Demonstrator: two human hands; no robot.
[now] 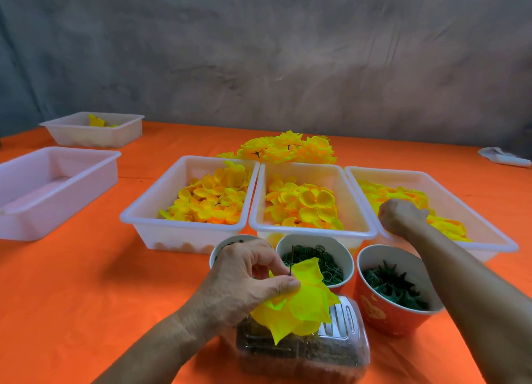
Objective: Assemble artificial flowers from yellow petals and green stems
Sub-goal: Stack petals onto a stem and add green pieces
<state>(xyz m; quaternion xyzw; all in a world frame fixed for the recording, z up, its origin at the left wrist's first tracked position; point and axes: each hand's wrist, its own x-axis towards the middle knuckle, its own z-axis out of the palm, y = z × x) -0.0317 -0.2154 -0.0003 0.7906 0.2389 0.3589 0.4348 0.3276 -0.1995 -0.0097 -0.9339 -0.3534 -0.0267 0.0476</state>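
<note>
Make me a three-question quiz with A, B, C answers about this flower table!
1. Where is the right hand?
A. in the rightmost tray of yellow petals
B. in a cup
C. on the plastic box

2. What colour is the tablecloth?
A. blue
B. orange
C. white

3. What is the left hand doing?
A. lying flat and empty
B. pinching yellow petals on a thin stem
C. lifting a tray

Answers: 1 A, its fist sits among the petals there; 2 B, orange cloth covers the table; 3 B, thumb and fingers pinch the petals, the stem poking up.
</note>
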